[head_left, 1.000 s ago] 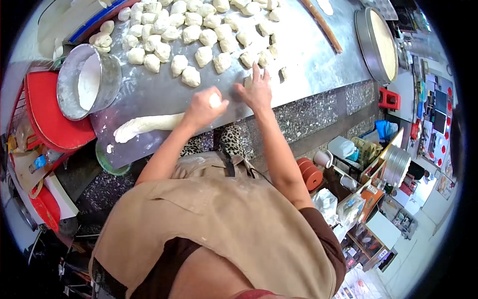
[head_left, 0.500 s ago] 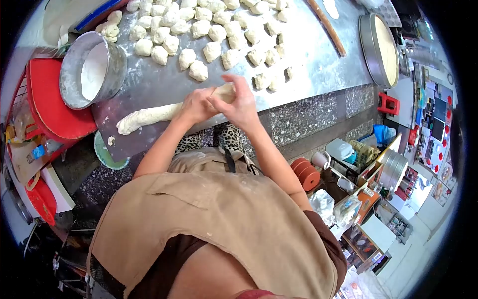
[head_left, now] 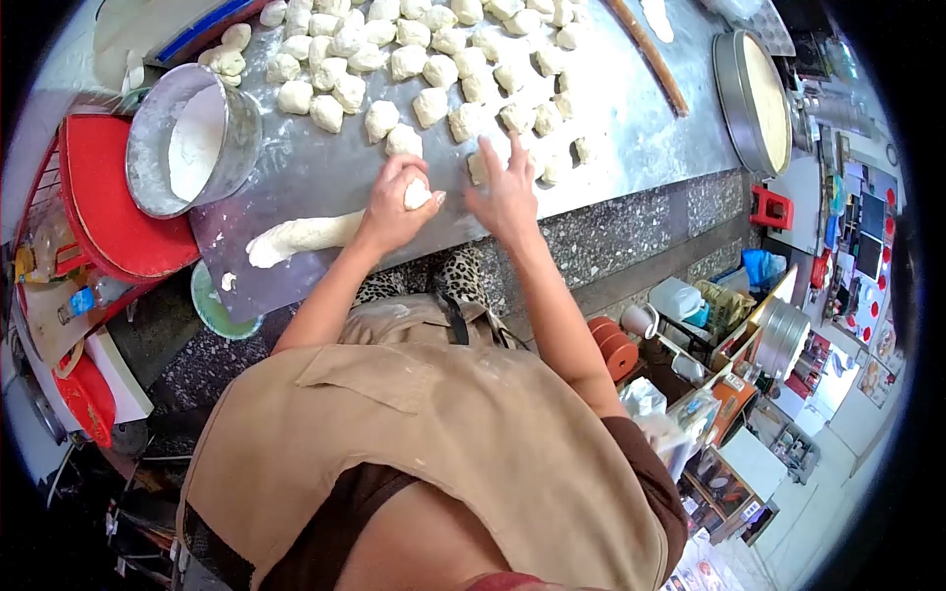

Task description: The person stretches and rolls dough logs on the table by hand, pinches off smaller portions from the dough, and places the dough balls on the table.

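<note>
A thick rope of pale dough (head_left: 305, 237) lies along the near left side of the metal table. My left hand (head_left: 392, 209) is closed around its right end, and a torn dough tip shows between thumb and fingers. To the right, my right hand (head_left: 505, 195) has its fingers spread over the table. Just beside those fingers is a dough piece (head_left: 478, 167), partly hidden by them; whether they touch it I cannot tell. Beyond both hands sit many loose dough pieces (head_left: 430, 106) in uneven rows.
A metal bowl of flour (head_left: 148, 148) stands at the table's left edge, near a red chair (head_left: 118, 212). On the far right are a wooden rolling pin (head_left: 648, 54) and a round steamer (head_left: 734, 98). A green basin (head_left: 222, 313) is below the table.
My hands were together at the rope's end; now they are apart. The right hand has moved away to the right and opened beside a dough piece. The left still grips the rope.
</note>
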A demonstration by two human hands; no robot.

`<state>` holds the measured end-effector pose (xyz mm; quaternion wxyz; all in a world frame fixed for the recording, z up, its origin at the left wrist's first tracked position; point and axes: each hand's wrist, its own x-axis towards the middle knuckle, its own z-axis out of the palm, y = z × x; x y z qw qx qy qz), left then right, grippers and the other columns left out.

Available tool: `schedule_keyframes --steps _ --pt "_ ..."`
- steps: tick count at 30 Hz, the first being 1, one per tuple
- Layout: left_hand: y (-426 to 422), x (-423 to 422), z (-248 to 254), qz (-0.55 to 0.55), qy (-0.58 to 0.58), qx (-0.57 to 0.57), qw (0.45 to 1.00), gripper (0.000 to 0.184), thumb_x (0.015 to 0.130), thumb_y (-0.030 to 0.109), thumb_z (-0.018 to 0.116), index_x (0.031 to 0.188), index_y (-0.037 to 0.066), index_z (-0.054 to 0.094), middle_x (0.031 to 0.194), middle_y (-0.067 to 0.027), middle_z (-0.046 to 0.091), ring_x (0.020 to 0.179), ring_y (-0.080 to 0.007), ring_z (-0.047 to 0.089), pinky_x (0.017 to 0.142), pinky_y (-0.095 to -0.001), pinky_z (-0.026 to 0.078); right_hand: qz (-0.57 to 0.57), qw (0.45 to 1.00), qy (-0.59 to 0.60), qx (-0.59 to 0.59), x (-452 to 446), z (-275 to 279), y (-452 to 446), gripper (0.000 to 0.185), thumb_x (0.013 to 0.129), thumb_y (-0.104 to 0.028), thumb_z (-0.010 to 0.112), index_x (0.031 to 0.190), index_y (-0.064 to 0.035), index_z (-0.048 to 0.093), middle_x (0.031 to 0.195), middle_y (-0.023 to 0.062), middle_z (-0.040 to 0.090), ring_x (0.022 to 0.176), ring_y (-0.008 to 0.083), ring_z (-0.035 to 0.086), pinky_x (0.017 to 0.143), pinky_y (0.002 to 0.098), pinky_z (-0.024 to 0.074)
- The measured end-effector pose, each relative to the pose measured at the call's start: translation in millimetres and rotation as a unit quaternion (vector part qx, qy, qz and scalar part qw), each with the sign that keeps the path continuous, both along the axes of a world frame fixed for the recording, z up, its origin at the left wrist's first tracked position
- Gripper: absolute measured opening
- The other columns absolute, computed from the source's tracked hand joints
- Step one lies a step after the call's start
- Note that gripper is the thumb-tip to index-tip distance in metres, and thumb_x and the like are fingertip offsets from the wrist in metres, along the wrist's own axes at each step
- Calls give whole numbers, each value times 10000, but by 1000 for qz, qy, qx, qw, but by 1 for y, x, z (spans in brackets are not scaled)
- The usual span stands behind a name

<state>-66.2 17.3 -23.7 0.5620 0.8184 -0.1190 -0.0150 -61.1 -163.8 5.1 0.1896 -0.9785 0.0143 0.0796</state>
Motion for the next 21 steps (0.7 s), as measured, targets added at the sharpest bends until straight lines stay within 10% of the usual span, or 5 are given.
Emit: schedule_keyframes --steps 4,6,9,11,21 --pt "-3 -2 8 -67 -67 20 995 344 695 251 754 930 52 600 1334 -176 390 1227 -365 357 964 -446 380 148 949 -34 277 -21 -28 35 655 665 -168 752 1258 -77 488 1292 228 439 1147 324 492 930 418 431" --pt "9 -6 11 -20 -23 -96 995 454 695 272 758 1041 49 567 1369 -176 357 1261 -360 339 1002 -443 338 -49 773 199 601 -17 -18 53 425 703 -132 746 1080 -26 582 1034 107 609 931 183 595 789 317 487" --pt "37 -12 -1 19 72 -139 987 805 637 316 802 1314 86 430 1308 -185 464 1236 -353 434 994 -426 375 -164 670 122 714 -13 -3 79 197 754 -93 713 917 -39 617 825 6 633 753 95 595 675 241 481" --pt "35 -9 20 -65 297 103 947 772 603 286 818 1275 119 477 1120 -169 612 1071 -331 583 885 -403 471 -180 677 111 705 -11 3 86 143 774 -71 693 885 -38 609 805 17 625 718 107 588 658 245 480" --pt "80 -48 -36 -15 -69 279 958 309 695 180 699 963 121 556 837 -93 628 802 -283 629 671 -412 493 -305 610 -39 730 9 52 40 62 809 -124 568 831 -78 533 646 25 500 621 159 506 745 370 460"
